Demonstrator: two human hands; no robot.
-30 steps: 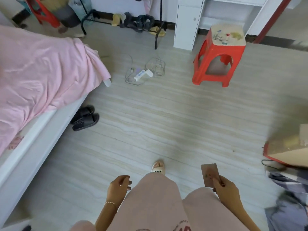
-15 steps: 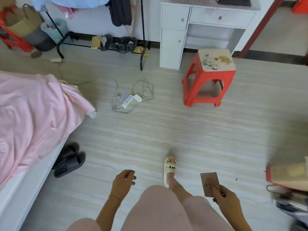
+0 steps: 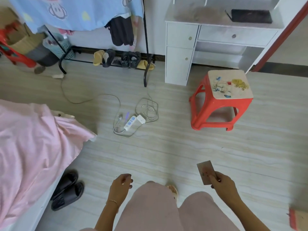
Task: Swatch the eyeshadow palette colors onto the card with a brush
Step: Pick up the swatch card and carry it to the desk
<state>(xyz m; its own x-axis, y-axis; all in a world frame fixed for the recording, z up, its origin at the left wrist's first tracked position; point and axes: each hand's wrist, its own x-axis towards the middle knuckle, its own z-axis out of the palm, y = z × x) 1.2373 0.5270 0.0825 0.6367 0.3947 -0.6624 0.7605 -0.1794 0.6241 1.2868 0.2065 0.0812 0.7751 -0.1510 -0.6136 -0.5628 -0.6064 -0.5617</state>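
Note:
I stand on the floor and look down past pink trousers. My right hand (image 3: 222,185) pinches a small brownish card (image 3: 205,170) by its lower edge; faint reddish marks show on the card's face. My left hand (image 3: 120,185) hangs beside my left leg with loosely curled fingers and holds nothing. No brush and no eyeshadow palette show anywhere. A dark flat case (image 3: 251,16) lies on the white desk (image 3: 216,29) far ahead; what it is I cannot tell.
A red stool (image 3: 221,100) with a floral top stands ahead right. A power strip (image 3: 130,123) and loose cables lie on the floor ahead. A bed with a pink sheet (image 3: 31,147) fills the left, black slippers (image 3: 67,190) beside it. A clothes rack (image 3: 145,47) stands behind.
The view has tilted up and moved forward: the desk top and clothes rack have come into sight. Both hands keep their places by my legs, the card still in the right hand.

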